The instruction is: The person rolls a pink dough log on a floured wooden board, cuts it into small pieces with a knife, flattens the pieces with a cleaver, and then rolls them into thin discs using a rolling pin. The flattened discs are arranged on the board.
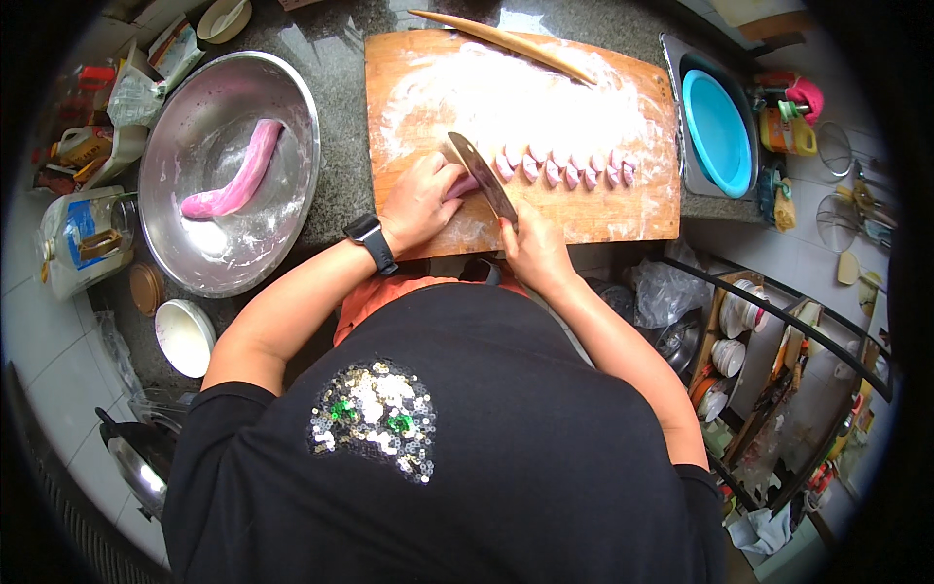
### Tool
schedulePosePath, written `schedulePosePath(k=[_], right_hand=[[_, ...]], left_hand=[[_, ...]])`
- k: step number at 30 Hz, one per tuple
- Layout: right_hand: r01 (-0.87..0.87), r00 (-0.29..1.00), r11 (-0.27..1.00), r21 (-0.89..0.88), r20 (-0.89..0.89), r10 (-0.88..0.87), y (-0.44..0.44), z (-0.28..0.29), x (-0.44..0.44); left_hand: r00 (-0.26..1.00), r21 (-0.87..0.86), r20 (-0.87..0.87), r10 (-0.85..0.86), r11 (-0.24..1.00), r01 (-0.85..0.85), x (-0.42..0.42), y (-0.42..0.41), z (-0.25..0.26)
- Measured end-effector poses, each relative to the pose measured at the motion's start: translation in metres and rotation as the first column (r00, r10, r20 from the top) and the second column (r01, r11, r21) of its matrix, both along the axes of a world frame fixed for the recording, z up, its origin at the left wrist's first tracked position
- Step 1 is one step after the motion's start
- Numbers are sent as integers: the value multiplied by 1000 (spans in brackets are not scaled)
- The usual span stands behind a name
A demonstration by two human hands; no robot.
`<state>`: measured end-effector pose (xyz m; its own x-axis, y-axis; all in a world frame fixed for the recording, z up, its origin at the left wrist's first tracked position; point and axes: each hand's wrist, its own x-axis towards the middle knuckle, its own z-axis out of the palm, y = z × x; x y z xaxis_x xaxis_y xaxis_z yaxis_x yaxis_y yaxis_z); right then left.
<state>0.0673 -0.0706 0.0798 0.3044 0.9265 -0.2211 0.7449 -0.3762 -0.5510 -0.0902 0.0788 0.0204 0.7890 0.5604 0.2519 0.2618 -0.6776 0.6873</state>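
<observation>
On the floured wooden cutting board (423, 66), my left hand (422, 198) grips a short roll of pinkish-purple dough (461, 187) near the front edge. My right hand (538, 247) is closed around the handle of a kitchen knife (483, 175), whose blade stands beside the roll's right end. Whether the blade touches the dough is hard to tell. To the right of the knife lie several small cut dough pieces (552, 174) in a zigzag row. A tapered wooden rolling pin (511, 45) rests across the board's far edge.
Left of the board, a large steel bowl (164, 157) holds a long pink dough roll (241, 179). A white bowl (184, 337) stands nearer to me. At right, a turquoise basin (716, 135) sits in the sink (675, 95), with a dish rack (788, 310) below.
</observation>
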Motion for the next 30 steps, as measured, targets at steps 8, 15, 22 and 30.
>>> schedulePosePath(k=[8,15,22,30], right_hand=[[-52,999,997,58,0,52,7,37,-2],[-124,991,985,121,70,117,24,6,-19],[-109,993,976,188,-30,117,24,4,0],[-194,980,980,45,52,192,7,27,-9]], left_hand=[[992,-51,65,106,993,-103,-7,13,-7],[989,-58,29,142,988,-140,-12,15,-7],[981,-85,18,195,978,-193,-26,2,0],[989,-57,16,150,987,-149,-23,-13,-4]])
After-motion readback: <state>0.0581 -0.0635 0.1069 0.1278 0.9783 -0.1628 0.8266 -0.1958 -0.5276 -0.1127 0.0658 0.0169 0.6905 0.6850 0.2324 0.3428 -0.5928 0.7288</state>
